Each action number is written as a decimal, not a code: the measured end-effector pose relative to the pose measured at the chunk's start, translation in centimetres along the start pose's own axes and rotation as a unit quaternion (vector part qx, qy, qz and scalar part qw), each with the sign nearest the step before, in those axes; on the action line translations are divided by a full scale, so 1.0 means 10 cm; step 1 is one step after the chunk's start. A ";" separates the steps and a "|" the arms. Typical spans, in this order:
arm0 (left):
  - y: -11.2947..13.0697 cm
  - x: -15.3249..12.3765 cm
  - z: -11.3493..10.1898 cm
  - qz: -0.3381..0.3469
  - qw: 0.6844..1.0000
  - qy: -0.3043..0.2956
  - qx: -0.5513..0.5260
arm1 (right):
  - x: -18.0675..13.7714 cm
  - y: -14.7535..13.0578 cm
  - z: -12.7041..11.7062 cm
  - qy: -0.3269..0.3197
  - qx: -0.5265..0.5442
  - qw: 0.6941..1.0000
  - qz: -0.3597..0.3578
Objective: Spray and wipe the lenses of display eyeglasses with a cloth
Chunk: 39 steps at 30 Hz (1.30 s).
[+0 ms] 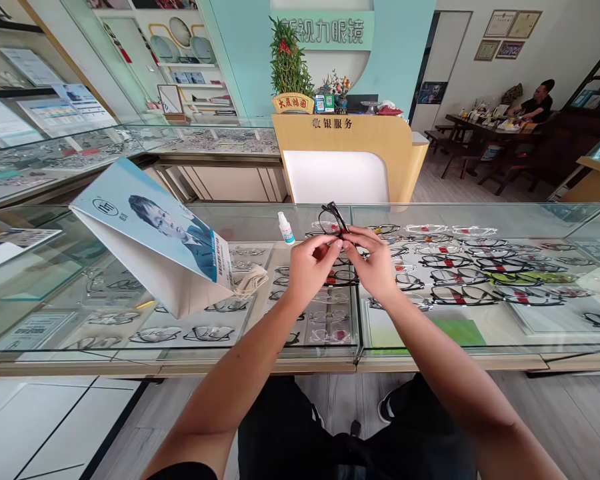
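Note:
A pair of black-framed eyeglasses [336, 217] is held up over the glass counter, tilted, with one lens and the dark temples showing above my fingers. My left hand [311, 261] pinches the glasses from the left, thumb and fingers closed. From the right, my right hand [373, 260] grips them too, its thumb meeting the left thumb. Part of the frame is hidden behind the fingers. Just left of my hands, a small white spray bottle [286, 229] with a blue label stands on the glass. A folded beige cloth [251, 281] lies farther left.
A tilted blue-and-white advertising stand [155, 233] occupies the counter's left side. Inside the glass display case [480, 357] lie rows of eyeglasses [460, 277]. Beyond stands a wooden reception desk [345, 133] with plants. A person [537, 105] sits at a table in the back right.

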<state>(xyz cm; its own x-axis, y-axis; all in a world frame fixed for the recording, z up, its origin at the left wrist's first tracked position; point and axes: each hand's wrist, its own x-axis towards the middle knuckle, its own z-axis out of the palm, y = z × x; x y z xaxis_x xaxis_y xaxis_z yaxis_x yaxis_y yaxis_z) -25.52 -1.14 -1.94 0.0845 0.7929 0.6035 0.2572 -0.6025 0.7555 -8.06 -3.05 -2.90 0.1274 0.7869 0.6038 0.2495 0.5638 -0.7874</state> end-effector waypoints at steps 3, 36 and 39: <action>-0.03 0.04 -0.01 -0.033 0.999 0.018 -0.019 | -0.03 -0.05 0.02 -0.016 -0.011 1.000 -0.015; 0.16 0.15 -0.41 -0.094 0.775 -0.563 0.271 | 0.21 -0.39 -0.42 -0.167 0.477 0.818 0.274; 0.14 0.14 -0.41 -0.085 0.787 -0.552 0.262 | 0.20 -0.40 -0.42 -0.180 0.475 0.817 0.273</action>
<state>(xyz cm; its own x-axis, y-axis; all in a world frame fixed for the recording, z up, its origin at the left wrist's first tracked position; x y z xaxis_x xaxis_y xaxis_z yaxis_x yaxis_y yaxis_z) -28.97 -1.31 1.00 0.7165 0.6284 -0.3030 0.6925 -0.5882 0.4177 -4.79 -4.80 2.00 -0.3628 0.9126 0.1884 -0.6295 -0.0910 -0.7716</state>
